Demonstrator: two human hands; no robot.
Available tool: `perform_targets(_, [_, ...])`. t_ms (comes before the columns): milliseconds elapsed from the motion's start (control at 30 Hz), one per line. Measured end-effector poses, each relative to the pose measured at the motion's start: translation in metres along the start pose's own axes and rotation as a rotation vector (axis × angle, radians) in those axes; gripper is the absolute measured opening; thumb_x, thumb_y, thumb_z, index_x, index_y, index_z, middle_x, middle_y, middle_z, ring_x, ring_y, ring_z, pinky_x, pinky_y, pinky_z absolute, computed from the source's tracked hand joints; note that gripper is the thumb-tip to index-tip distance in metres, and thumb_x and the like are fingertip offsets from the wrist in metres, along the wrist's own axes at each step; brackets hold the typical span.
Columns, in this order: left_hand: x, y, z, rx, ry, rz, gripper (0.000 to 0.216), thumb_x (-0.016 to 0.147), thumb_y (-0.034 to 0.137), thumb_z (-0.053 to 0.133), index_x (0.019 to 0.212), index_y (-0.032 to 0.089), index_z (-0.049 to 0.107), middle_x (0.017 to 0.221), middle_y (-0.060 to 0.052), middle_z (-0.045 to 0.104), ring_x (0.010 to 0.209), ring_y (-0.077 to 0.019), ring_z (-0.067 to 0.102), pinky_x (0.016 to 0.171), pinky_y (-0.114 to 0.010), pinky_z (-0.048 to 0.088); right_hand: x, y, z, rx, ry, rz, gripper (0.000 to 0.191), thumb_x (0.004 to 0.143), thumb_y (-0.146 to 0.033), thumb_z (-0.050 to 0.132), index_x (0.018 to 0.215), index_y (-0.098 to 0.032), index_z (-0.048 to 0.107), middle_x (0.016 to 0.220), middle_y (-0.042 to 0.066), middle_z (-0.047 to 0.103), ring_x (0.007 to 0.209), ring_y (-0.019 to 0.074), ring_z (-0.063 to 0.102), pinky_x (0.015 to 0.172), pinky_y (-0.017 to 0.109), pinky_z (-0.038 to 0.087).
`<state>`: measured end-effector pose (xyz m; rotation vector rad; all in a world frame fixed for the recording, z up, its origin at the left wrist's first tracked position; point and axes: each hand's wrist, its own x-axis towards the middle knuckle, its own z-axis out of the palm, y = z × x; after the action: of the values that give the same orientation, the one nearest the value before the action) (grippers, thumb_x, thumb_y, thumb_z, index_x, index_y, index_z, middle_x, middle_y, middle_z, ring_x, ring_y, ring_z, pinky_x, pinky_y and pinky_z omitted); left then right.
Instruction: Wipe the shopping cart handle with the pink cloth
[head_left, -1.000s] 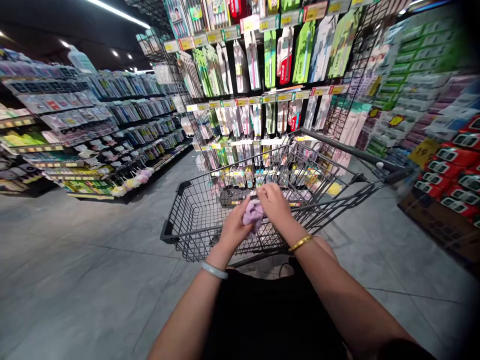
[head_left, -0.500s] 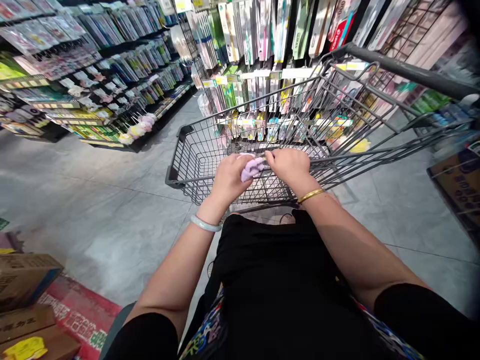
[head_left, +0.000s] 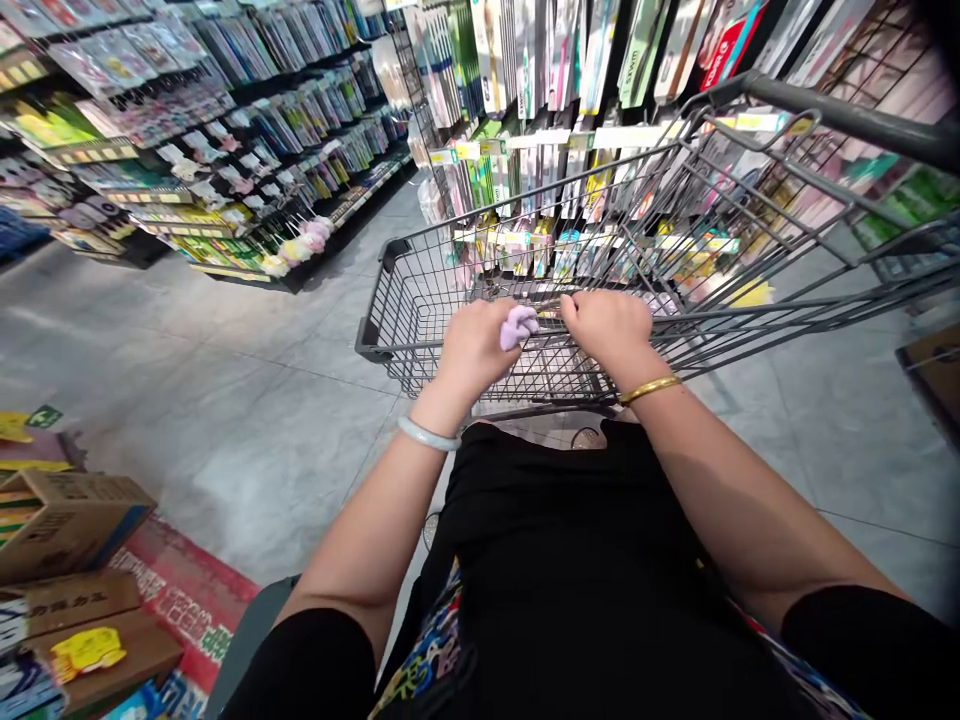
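My left hand [head_left: 477, 345] is closed around a bunched lilac cloth [head_left: 517, 328], a fold of which sticks out past the thumb side. My right hand [head_left: 611, 325] has its fingers curled in, with the thumb pointing left; whatever lies inside its grip is hidden from me. Both hands hover at the near rim of a grey wire shopping cart [head_left: 382, 300], with a small gap between them. Whether the right fingers touch the rim, I cannot tell.
Behind the cart stands a rack of packaged toothbrushes [head_left: 525, 60]. More shelves of hanging goods [head_left: 300, 130] line the left aisle. Cardboard boxes [head_left: 82, 525] are stacked at the lower left on a red mat [head_left: 176, 560]. The cart's handle [head_left: 855, 115] extends to the upper right.
The view has shifted so that cart, racks and hands appear further right. The gap between my hands is slightly wider, and less of the lilac cloth shows.
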<state>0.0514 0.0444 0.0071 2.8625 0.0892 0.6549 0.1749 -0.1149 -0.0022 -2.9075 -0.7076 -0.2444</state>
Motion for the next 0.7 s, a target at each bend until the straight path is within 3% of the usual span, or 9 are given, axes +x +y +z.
perform_targets(100, [-0.013,0.002,0.002,0.014,-0.004,0.028,0.041,0.076,0.023,0.068,0.117,0.024,0.06,0.103,-0.006,0.063,0.096,-0.0234,0.057,0.085,-0.037,0.045,-0.001,0.0,0.0,-0.005,0.009,-0.016,0.057,0.098,-0.043,0.026,0.1,-0.015,0.076,0.093,0.016,0.073,0.086,0.0264,0.065,0.07,0.032,0.038])
perform_targets(267, [-0.027,-0.018,-0.004,-0.014,-0.039,-0.026,0.049,0.073,0.021,0.07,0.12,0.025,0.058,0.109,-0.005,0.063,0.101,-0.0234,0.056,0.089,-0.038,0.046,0.002,-0.001,0.001,-0.002,-0.014,0.001,0.058,0.097,-0.044,0.026,0.1,-0.015,0.076,0.091,0.016,0.072,0.085,0.0261,0.065,0.069,0.032,0.039])
perform_targets(500, [-0.001,-0.033,-0.014,-0.037,-0.152,-0.06,0.046,0.07,0.022,0.068,0.115,0.026,0.062,0.108,-0.005,0.064,0.105,-0.0243,0.056,0.087,-0.037,0.047,0.014,-0.003,0.006,0.037,-0.036,-0.023,0.062,0.098,-0.046,0.024,0.1,-0.012,0.075,0.088,0.018,0.071,0.085,0.028,0.064,0.071,0.035,0.04])
perform_targets(700, [0.021,-0.052,-0.018,-0.175,-0.365,-0.169,0.039,0.067,0.026,0.069,0.106,0.026,0.063,0.085,0.001,0.067,0.076,-0.0176,0.06,0.071,-0.032,0.046,0.023,-0.005,0.016,0.062,-0.029,-0.042,0.066,0.098,-0.048,0.02,0.1,-0.01,0.074,0.088,0.019,0.069,0.088,0.0301,0.063,0.073,0.038,0.04])
